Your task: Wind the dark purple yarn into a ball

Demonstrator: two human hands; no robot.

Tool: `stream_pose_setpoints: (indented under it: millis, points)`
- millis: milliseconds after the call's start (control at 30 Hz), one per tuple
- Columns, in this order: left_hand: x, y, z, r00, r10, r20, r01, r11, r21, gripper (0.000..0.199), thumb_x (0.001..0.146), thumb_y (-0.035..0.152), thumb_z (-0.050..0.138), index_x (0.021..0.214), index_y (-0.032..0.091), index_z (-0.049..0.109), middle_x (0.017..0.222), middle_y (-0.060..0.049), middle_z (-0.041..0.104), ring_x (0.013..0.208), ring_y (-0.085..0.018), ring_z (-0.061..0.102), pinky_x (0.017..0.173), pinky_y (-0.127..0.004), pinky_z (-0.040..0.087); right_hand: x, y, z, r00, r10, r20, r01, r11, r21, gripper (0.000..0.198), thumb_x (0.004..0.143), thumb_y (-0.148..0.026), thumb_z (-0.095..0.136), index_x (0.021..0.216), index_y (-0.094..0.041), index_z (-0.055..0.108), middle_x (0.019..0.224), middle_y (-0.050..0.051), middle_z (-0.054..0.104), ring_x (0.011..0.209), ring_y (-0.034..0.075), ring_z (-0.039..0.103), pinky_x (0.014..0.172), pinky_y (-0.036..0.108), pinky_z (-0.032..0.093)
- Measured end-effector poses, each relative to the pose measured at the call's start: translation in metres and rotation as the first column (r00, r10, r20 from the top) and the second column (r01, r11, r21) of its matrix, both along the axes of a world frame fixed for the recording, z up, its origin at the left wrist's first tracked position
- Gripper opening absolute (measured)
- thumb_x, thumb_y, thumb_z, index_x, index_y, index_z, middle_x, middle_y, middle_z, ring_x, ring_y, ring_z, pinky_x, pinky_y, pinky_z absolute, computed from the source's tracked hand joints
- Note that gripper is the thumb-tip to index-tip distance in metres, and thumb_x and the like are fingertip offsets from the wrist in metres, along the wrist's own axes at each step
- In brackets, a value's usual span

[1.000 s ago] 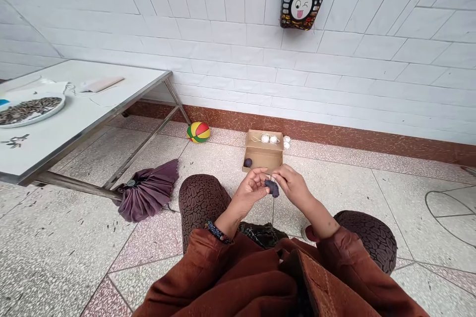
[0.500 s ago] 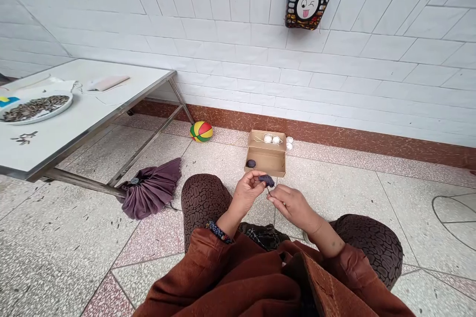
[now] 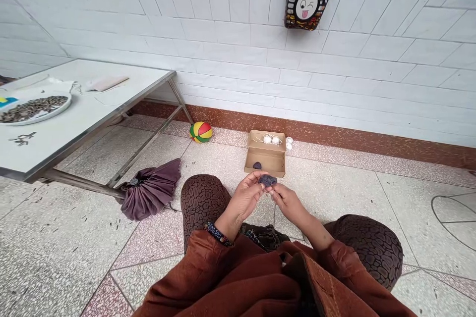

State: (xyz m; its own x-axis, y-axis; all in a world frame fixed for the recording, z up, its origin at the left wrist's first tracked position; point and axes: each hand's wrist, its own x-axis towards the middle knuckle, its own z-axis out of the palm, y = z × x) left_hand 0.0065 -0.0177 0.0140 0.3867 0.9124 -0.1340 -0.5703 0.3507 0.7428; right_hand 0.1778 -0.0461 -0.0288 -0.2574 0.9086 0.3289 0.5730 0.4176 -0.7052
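Observation:
A small dark purple knitted piece (image 3: pixel 267 180) is held in front of me, above the near edge of an open cardboard box (image 3: pixel 273 160). My left hand (image 3: pixel 245 195) pinches its left side between thumb and fingers. The closed fingers of my right hand (image 3: pixel 288 201) meet its lower right edge. Whether a hook or needle is in those fingers is hidden. Inside the box, at its left, lies a dark ball of yarn (image 3: pixel 257 165). White balls (image 3: pixel 271 139) with loose thread rest by the raised lid.
On the left stands a white table (image 3: pixel 130 77) with a plate of seeds (image 3: pixel 35 109). A folded purple umbrella (image 3: pixel 152 189) leans by its leg, and a striped ball (image 3: pixel 201 132) sits near the wall. A black basket (image 3: pixel 308 6) hangs above.
My right hand has come in against the piece, closing the short gap where a thin dark strand or tool showed. The piece has turned, and the dark yarn ball has shifted slightly right.

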Motion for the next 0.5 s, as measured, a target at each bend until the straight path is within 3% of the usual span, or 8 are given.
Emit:
stream_pose_setpoints:
  millis: [133,267,367,500]
  points:
    - [-0.001,0.004,-0.007,0.994,0.078,-0.070,-0.078,0.997,0.013,0.029,0.069,0.016,0.077,0.096,0.018,0.066,0.102,-0.003,0.064,0.093,-0.015,0.060,0.084,-0.029,0.046,-0.001,-0.014,0.012,0.995,0.070,0.069,-0.073,0.996,0.046,0.025,0.104,-0.031,0.040,0.096,-0.021,0.062,0.085,0.005,0.064,0.078,0.019,0.062,0.073,0.030,0.051]
    - [0.001,0.002,-0.010,0.959,0.140,-0.245,-0.099,0.980,0.172,0.032,0.068,0.015,0.075,0.097,0.019,0.062,0.092,-0.001,0.064,0.089,-0.014,0.058,0.082,-0.027,0.043,0.004,-0.011,0.043,0.992,0.081,0.098,-0.091,0.991,0.097,0.022,0.103,-0.031,0.045,0.098,-0.022,0.065,0.085,0.006,0.064,0.079,0.019,0.062,0.073,0.030,0.050]
    - [0.002,-0.001,-0.008,0.955,0.060,-0.289,0.015,0.968,0.251,0.044,0.068,0.012,0.074,0.108,0.021,0.058,0.088,0.001,0.064,0.084,-0.014,0.058,0.080,-0.027,0.041,0.011,0.003,0.057,0.995,0.028,0.092,-0.039,0.992,0.118,0.021,0.101,-0.033,0.050,0.097,-0.024,0.068,0.084,0.005,0.065,0.079,0.019,0.062,0.072,0.030,0.049]
    - [-0.002,-0.003,-0.003,0.980,-0.100,-0.173,0.134,0.970,0.201,0.056,0.071,0.015,0.075,0.124,0.023,0.055,0.089,0.000,0.066,0.083,-0.014,0.059,0.075,-0.027,0.041,0.016,0.020,0.048,0.999,-0.032,-0.029,0.034,0.997,0.064,0.022,0.100,-0.034,0.051,0.089,-0.022,0.066,0.080,0.003,0.065,0.077,0.018,0.062,0.072,0.029,0.049]
